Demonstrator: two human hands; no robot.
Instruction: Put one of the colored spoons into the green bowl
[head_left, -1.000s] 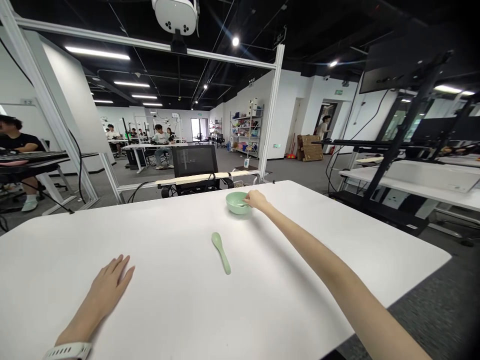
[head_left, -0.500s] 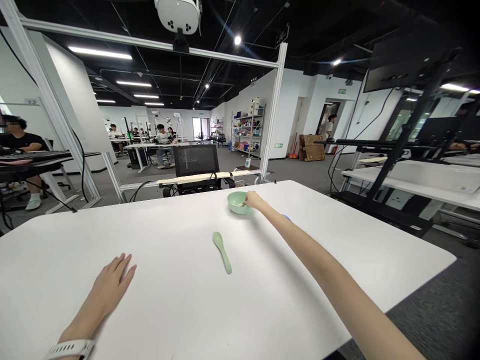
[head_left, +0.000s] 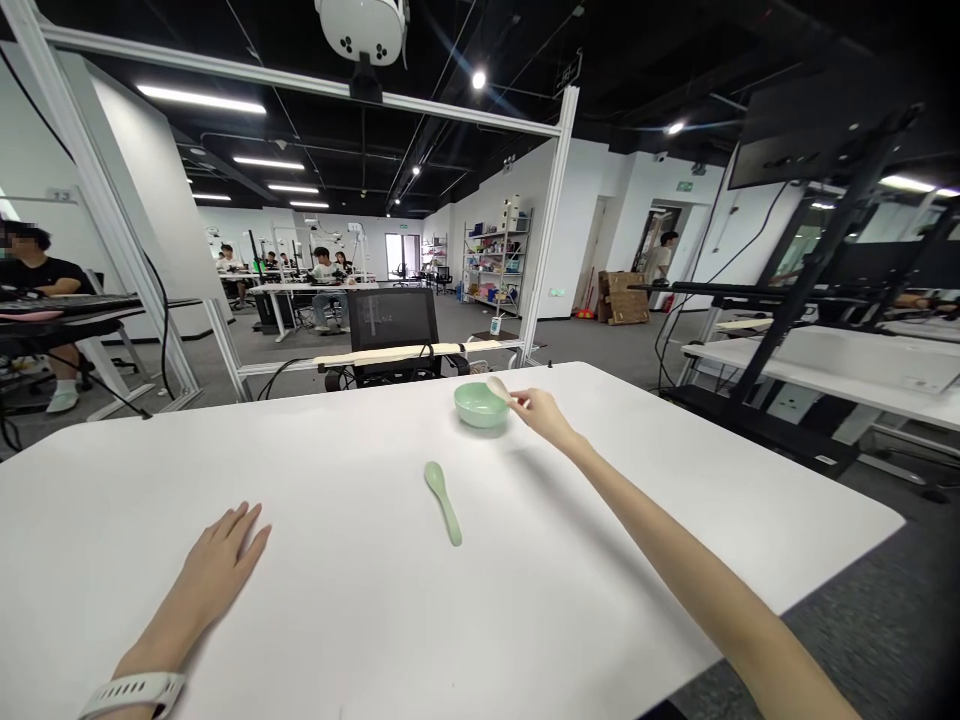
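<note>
A light green bowl (head_left: 478, 408) stands upright near the far edge of the white table. My right hand (head_left: 543, 414) is at the bowl's right side, its fingers closed on a pale cream spoon (head_left: 498, 388). The spoon's head is over the bowl's right rim, and my fingers hide most of its handle. Nearer to me, a green spoon (head_left: 444, 503) lies on the table with its head pointing away. Flat on the tabletop at the left rests my left hand (head_left: 219, 562), fingers stretched out, with nothing in it.
The white table (head_left: 337, 600) fills the lower view. A metal frame (head_left: 556, 220) rises behind its far edge, and a black office chair (head_left: 394, 320) stands beyond. Desks with a monitor stand (head_left: 795, 290) are on the right. People sit at other desks in the background.
My right hand has come up out of the bowl and a little to the right, bringing the cream spoon into sight above the rim. My left hand and the green spoon stay put.
</note>
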